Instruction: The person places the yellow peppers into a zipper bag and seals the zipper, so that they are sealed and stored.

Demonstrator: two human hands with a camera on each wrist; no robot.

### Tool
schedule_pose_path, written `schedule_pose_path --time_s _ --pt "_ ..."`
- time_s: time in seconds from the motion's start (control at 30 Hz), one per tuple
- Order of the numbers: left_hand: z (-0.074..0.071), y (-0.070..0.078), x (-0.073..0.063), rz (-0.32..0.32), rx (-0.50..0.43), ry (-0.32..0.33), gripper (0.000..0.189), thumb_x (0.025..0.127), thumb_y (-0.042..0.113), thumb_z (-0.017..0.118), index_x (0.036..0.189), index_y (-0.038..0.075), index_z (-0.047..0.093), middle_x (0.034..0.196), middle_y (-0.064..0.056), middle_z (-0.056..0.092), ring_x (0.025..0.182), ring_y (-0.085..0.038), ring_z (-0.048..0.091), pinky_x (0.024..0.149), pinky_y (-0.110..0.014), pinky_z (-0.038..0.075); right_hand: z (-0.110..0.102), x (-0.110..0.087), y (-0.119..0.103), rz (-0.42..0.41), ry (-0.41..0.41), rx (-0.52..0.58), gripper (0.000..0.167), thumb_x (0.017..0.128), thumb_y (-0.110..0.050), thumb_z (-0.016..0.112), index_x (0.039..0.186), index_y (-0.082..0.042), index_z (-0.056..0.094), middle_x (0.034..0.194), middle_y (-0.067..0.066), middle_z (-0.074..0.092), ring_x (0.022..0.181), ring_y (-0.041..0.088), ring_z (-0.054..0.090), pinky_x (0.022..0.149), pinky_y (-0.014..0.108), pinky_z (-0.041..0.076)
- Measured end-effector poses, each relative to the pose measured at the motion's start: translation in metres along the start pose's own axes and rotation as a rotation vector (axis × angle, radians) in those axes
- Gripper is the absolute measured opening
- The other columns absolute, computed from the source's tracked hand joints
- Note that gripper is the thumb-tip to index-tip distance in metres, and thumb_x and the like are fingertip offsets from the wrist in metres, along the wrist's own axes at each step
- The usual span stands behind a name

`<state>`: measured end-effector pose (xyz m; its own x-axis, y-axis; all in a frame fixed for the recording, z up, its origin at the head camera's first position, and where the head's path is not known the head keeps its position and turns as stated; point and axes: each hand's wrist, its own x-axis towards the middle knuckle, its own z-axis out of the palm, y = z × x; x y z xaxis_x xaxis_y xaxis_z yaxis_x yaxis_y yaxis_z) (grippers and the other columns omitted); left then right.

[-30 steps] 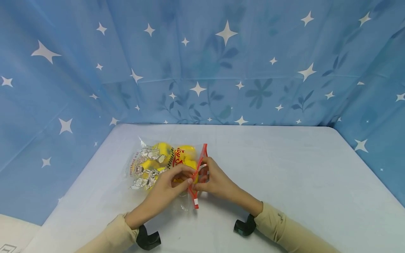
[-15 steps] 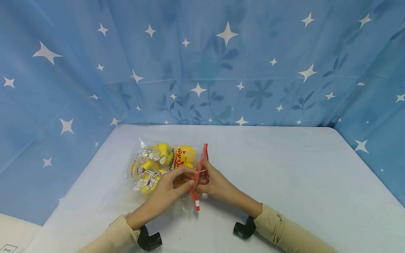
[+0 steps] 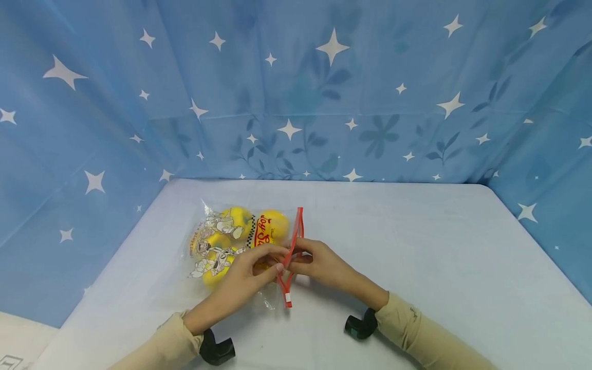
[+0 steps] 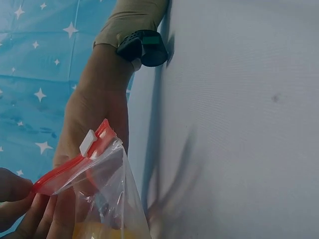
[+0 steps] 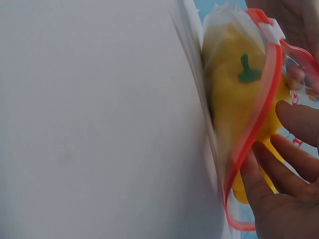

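A clear zip bag (image 3: pixel 217 264) with printed drawings lies flat, its red-edged mouth facing right. Several yellow bell peppers (image 3: pixel 275 224) are inside; one pepper (image 5: pixel 234 94) shows a green stem in the right wrist view. My left hand (image 3: pixel 242 277) pinches the upper edge of the mouth between thumb and fingers, also seen in the left wrist view. A white slider (image 4: pixel 88 143) sits at the near end of the red strip. The mouth gapes, and my right hand (image 3: pixel 326 264) reaches into it with fingers spread near the peppers, thumb apart. Its fingertips are partly hidden.
The bag lies on a white table (image 3: pixel 416 246) left of its middle. A blue curtain (image 3: pixel 370 92) with white stars stands behind and at the sides. Black wrist devices, one near my left cuff (image 3: pixel 217 349) and one near my right cuff (image 3: pixel 361 325), hang below the forearms.
My right hand has shifted slightly to the right and its fingers have changed position at the mouth, which gapes a little wider near the slider. My left hand keeps its pinch.
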<state>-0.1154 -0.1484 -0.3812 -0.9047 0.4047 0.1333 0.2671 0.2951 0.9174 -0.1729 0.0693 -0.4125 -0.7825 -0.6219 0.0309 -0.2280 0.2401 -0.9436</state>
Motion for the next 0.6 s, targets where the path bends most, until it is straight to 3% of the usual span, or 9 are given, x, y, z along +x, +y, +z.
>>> schedule_pose_path --time_s 0.2,0.33,0.47,0.6 --pt "-0.001 0.001 -0.001 0.020 0.046 -0.014 0.033 0.103 0.016 0.066 0.136 0.012 0.066 0.131 -0.007 0.070 0.111 -0.023 0.070 0.092 -0.024 0.061 -0.010 -0.002 -0.001 -0.014 0.002 -0.061 0.023 0.099 -0.008 0.067 0.122 -0.009 0.070 0.122 0.006 0.071 0.121 0.025 0.066 0.102 0.032 0.060" --pt "-0.001 0.002 -0.001 0.022 0.100 -0.021 0.037 0.105 0.022 0.064 0.141 0.014 0.064 0.131 -0.004 0.071 0.114 -0.022 0.070 0.094 -0.024 0.061 -0.018 -0.002 -0.001 0.011 0.011 -0.107 0.020 0.101 -0.015 0.066 0.120 -0.014 0.072 0.118 0.002 0.073 0.116 0.021 0.067 0.101 0.033 0.060" --pt "-0.002 0.004 -0.001 0.016 0.185 -0.007 0.037 0.104 0.024 0.065 0.141 0.020 0.065 0.129 0.003 0.071 0.113 -0.015 0.070 0.093 -0.024 0.061 -0.026 -0.004 -0.003 0.048 -0.030 -0.119 0.021 0.103 -0.022 0.066 0.122 -0.018 0.072 0.113 0.004 0.073 0.100 0.021 0.068 0.089 0.034 0.060" --pt "-0.002 0.005 -0.001 -0.003 0.209 -0.007 0.037 0.103 0.021 0.066 0.140 0.024 0.065 0.131 0.008 0.069 0.112 -0.010 0.069 0.095 -0.023 0.060 -0.032 -0.007 -0.003 0.083 -0.098 -0.090 0.021 0.104 -0.023 0.064 0.122 -0.014 0.072 0.110 0.010 0.073 0.088 0.024 0.067 0.077 0.034 0.061"
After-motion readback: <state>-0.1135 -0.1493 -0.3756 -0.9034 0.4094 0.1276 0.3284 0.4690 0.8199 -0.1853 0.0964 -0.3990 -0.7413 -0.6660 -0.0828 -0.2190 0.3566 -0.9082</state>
